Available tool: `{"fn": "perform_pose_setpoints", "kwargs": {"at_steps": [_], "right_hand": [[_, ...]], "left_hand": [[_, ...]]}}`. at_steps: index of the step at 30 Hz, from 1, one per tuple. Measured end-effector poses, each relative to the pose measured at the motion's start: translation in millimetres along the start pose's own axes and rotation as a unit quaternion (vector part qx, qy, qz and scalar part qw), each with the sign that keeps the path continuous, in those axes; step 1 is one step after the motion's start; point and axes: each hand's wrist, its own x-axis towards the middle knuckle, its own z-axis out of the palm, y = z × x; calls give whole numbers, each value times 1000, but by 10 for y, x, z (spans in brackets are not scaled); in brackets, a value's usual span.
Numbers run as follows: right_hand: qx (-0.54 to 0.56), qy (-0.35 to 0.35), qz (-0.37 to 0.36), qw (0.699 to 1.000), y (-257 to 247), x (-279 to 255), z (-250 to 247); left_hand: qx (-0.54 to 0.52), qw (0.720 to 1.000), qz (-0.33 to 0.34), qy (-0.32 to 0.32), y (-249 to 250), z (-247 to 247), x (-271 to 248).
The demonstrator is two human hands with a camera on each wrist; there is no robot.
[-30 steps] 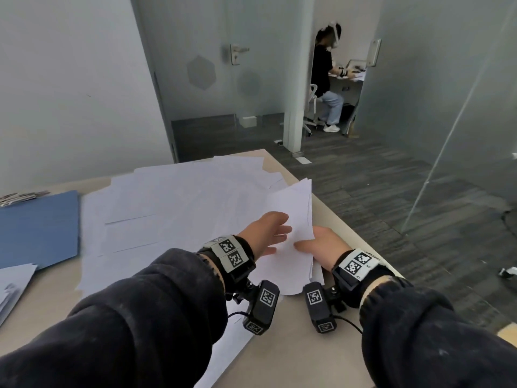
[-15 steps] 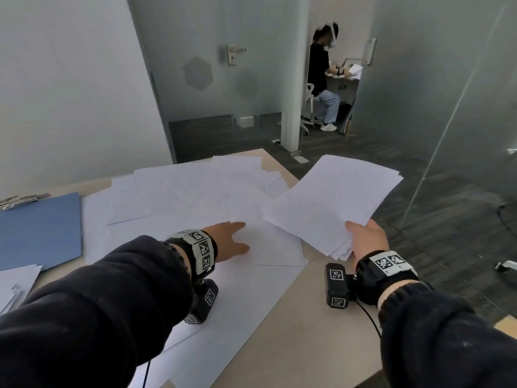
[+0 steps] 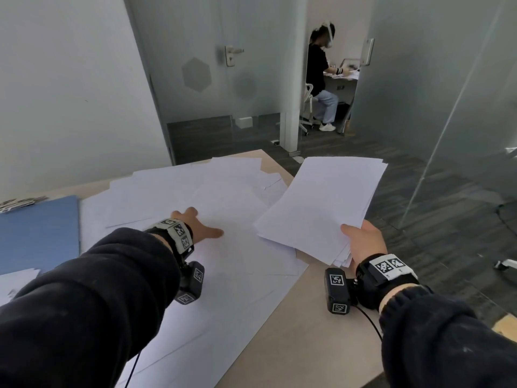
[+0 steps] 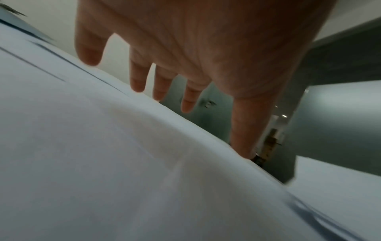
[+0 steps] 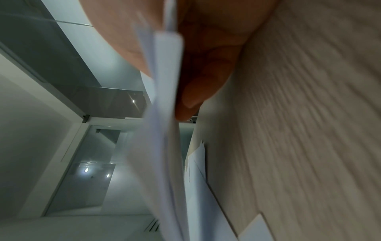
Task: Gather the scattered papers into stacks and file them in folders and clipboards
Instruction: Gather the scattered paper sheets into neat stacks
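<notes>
Scattered white papers [image 3: 195,191] cover much of the beige table [image 3: 293,331]. My right hand [image 3: 361,242] grips a stack of white sheets [image 3: 321,208] by its near corner and holds it in the air past the table's right edge. In the right wrist view the thumb and fingers [image 5: 198,91] pinch the stack of sheets [image 5: 163,130] edge-on. My left hand [image 3: 195,222] reaches out over the loose papers with fingers spread. In the left wrist view its fingers [image 4: 138,78] are straight, just above the paper [image 4: 103,146], holding nothing.
A blue folder [image 3: 36,233] lies at the table's left, with metal clips [image 3: 19,204] behind it and more sheets [image 3: 16,281] in front. Frosted glass walls and a door [image 3: 218,79] stand behind the table. Another person [image 3: 321,79] sits at a far desk.
My right hand has lifted the stack off the table and swung it out to the right. My left hand let go of that stack and moved left and forward over the loose papers.
</notes>
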Motion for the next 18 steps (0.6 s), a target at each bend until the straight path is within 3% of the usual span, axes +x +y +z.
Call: {"fn": "perform_pose_setpoints", "kwargs": {"at_steps": [3, 7, 13, 18], "right_hand": [[-16, -9, -2, 1000, 4, 11, 20], [-35, -22, -6, 999, 14, 29, 46], [-94, -35, -27, 995, -6, 54, 75], [-113, -40, -33, 992, -29, 24, 86]], "left_hand": [[-22, 999, -50, -4, -170, -31, 128], [-49, 996, -43, -57, -207, 50, 216], [37, 999, -26, -6, -128, 23, 188], [-5, 999, -31, 19, -109, 24, 153]]}}
